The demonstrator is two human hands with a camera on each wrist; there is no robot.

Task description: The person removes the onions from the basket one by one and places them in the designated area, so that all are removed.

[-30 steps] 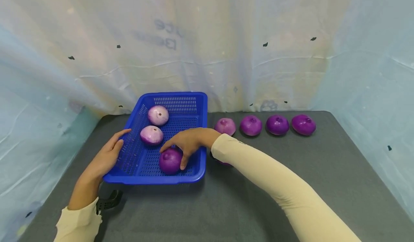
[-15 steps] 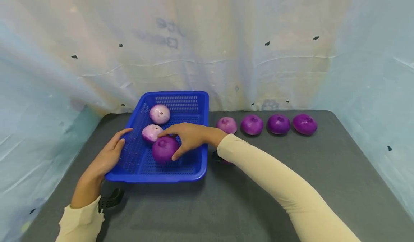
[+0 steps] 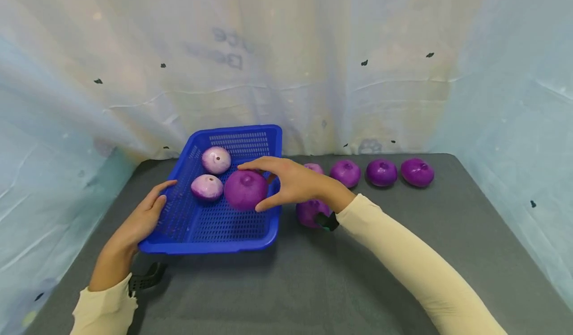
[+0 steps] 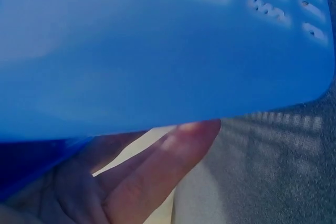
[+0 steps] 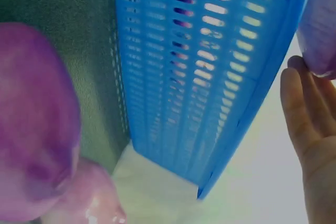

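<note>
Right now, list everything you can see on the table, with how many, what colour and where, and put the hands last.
Basket: one, blue, slotted plastic, on the left half of the table.
Pale onions: two, light pinkish purple, inside the basket toward its back.
Held onion: one, deep purple, lifted above the basket's right side.
Other onions: five, purple, on the table right of the basket; four in a row at the back, one nearer, partly behind the wrist.
Table: one, grey.
Curtain: pale sheet behind and at both sides.
Left hand: rests on the basket's left rim.
Right hand: grips the held onion.
</note>
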